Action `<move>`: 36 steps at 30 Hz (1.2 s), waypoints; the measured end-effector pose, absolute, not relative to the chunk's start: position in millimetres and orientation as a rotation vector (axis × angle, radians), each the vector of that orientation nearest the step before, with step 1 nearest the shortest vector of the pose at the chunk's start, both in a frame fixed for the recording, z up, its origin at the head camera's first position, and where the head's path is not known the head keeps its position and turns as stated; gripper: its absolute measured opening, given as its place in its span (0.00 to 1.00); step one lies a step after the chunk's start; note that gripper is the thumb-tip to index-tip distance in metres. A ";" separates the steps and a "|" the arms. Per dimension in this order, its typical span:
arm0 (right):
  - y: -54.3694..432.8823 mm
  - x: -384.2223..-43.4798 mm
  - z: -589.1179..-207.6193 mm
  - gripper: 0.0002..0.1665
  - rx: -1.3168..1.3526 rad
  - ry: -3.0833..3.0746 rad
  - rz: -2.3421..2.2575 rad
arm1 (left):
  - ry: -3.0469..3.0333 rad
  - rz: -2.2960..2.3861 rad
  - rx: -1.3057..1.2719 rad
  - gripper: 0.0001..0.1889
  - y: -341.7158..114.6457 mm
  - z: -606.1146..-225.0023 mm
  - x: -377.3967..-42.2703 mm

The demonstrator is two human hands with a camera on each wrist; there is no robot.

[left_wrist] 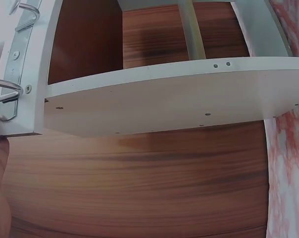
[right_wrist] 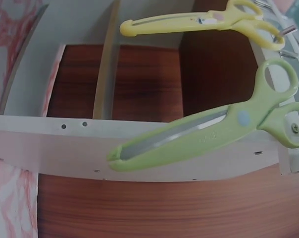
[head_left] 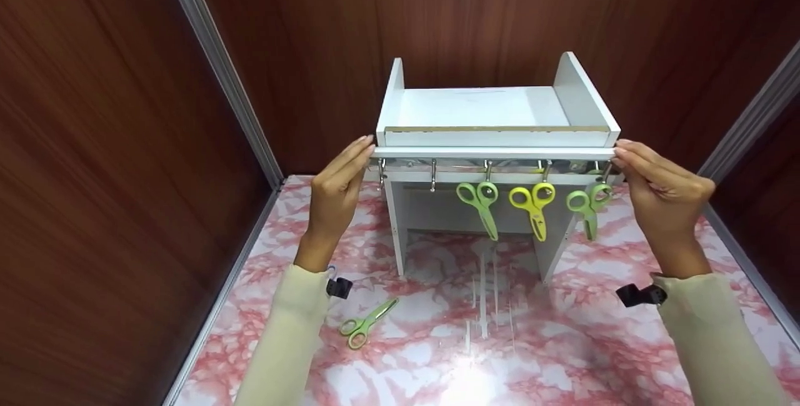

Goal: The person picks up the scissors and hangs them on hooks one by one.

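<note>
A small white desk shelf (head_left: 487, 139) stands upright, a metal hook rail (left_wrist: 13, 69) fixed along its front edge. My left hand (head_left: 340, 178) grips the left end of that edge. At the opposite end, my right hand (head_left: 665, 184) holds the right corner with fingertips and thumb. Three pairs of scissors hang from the hooks, blades down: green scissors (head_left: 481, 206) in the middle, yellow scissors (head_left: 532, 209) beside them, and another green pair (right_wrist: 209, 126) nearest my right hand. The two leftmost hooks (head_left: 433, 175) carry nothing.
Another pair of green scissors (head_left: 369, 323) lies on the pink-and-white marbled tabletop (head_left: 425, 368), right of my left forearm. A bit of blue (head_left: 332, 270) shows beside my left cuff. Brown wood-grain panels (head_left: 487, 19) with metal edge strips enclose the back and sides.
</note>
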State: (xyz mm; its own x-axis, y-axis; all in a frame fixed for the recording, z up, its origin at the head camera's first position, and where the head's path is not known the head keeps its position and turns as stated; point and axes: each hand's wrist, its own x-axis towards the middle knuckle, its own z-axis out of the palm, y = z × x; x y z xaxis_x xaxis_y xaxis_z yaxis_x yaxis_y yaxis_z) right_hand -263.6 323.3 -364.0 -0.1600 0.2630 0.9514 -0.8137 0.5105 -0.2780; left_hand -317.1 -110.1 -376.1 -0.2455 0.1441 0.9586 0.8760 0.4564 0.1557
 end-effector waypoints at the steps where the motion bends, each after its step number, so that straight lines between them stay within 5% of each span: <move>1: 323.0 -264.2 -363.6 0.09 0.514 -1.427 1.021 | -1.684 -0.904 -0.880 0.14 -110.9 -376.2 -316.3; 36: 315.9 -256.5 -356.4 0.13 0.502 -1.485 0.982 | -1.671 -1.058 -0.763 0.17 -130.5 -429.4 -288.6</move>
State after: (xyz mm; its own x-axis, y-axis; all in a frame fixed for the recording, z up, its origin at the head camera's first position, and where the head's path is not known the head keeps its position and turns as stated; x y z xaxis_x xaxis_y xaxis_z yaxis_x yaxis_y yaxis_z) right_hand -256.5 315.9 -356.4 -0.1812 0.2326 0.9555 -0.7883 0.5466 -0.2826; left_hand -288.6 -130.5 -429.4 -0.3249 0.0056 0.9457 0.8575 0.4236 0.2921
